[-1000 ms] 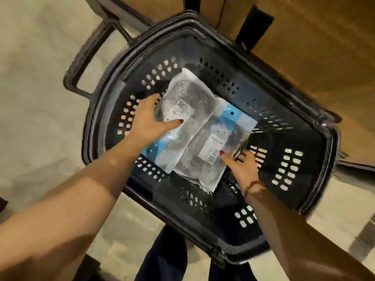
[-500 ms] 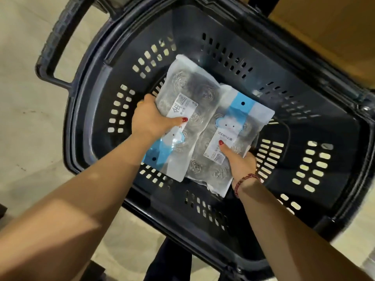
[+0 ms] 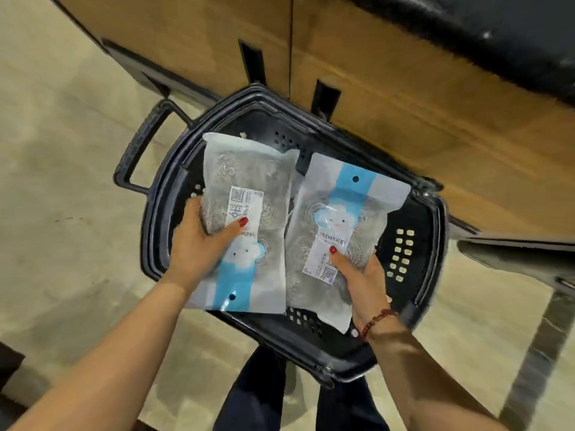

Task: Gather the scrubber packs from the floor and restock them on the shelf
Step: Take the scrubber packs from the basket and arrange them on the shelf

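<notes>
Two clear scrubber packs with blue-and-white labels hang side by side above a black plastic basket [image 3: 401, 309] on the floor. My left hand [image 3: 199, 244] grips the left scrubber pack [image 3: 249, 181] at its left edge, thumb on the white label. My right hand [image 3: 364, 275] grips the right scrubber pack [image 3: 351, 197] near its lower right corner, thumb on its label. Both packs are lifted clear of the basket's bottom. Steel wool coils show through the plastic.
The basket's handle [image 3: 140, 150] sticks out to the left over the beige tiled floor [image 3: 62, 213]. Wooden cabinet doors [image 3: 389, 88] with dark slot handles stand right behind the basket. My dark trouser legs [image 3: 258, 393] are below it.
Both hands closed on the packs inside the basket and raised them up out of it. The view pulled back, so the cabinet behind now shows.
</notes>
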`<state>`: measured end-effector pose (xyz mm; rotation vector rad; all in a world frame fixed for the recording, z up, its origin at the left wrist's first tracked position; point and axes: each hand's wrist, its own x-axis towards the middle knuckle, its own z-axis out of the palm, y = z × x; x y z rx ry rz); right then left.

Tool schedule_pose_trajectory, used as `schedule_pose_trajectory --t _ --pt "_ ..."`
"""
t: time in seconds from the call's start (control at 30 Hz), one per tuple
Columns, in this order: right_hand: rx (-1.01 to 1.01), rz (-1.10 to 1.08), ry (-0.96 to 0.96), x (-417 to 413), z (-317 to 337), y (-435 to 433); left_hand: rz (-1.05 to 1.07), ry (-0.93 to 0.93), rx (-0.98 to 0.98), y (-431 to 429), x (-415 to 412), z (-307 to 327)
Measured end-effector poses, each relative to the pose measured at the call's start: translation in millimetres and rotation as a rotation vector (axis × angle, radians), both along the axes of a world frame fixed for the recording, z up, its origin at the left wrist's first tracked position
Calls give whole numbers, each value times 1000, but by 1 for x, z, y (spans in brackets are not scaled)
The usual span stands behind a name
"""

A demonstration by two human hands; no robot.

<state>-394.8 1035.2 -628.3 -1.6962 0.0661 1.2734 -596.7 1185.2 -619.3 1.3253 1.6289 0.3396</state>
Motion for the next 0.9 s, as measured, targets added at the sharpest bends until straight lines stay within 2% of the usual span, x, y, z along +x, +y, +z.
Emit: schedule_pose_trajectory --t 0.1,0.2,0.43,0.67,0.9 --pt "16 59 -2 8 67 -7 8 25 -6 -13 -9 66" --pt "28 77 -21 13 139 -17 -21 26 69 -28 -14 143" --pt "134 89 -140 19 288 -37 66 -288 95 -50 -33 278" --pt "263 -3 -290 21 384 -47 66 -536 192 -51 -38 357" --pt "415 -31 -408 54 456 -38 -25 -692 327 -42 5 416"
